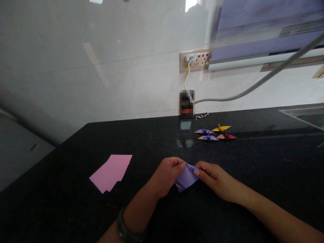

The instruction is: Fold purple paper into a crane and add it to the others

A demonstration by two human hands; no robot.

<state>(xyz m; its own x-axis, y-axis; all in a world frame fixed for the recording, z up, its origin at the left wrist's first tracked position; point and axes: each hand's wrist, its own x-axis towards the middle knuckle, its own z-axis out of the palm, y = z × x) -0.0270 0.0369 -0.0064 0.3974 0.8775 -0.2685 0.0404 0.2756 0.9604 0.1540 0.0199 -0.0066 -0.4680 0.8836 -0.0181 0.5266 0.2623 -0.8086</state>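
Observation:
A folded purple paper (186, 178) with a yellow underside lies low over the black countertop (76, 209) between both hands. My left hand (167, 173) pinches its upper left edge with curled fingers. My right hand (215, 179) grips the upper right corner between thumb and fingers. A dark band sits on my left wrist.
A small stack of pink paper sheets (111, 172) lies to the left. Several finished paper cranes (215, 132) in purple, yellow and red stand farther back. A small dark device (187, 104) leans on the wall under a socket strip (194, 60), with a white cable (253, 86) running right.

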